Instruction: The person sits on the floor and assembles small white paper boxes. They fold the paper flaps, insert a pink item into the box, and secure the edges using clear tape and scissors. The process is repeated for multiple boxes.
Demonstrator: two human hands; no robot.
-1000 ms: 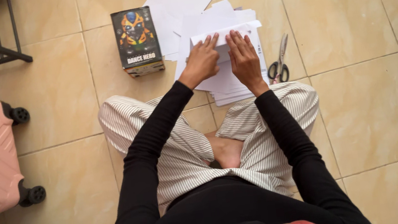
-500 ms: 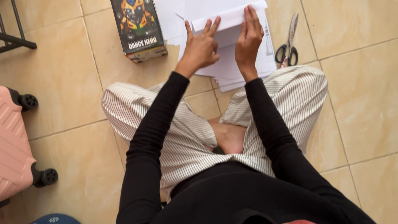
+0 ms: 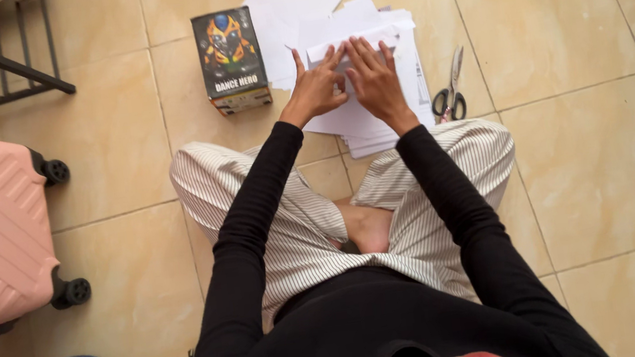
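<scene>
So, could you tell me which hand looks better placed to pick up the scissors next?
Probably the right hand: it rests on the folded white sheet on the side nearer the scissors, which lie to its right. The left hand sits nearer the toy box.
</scene>
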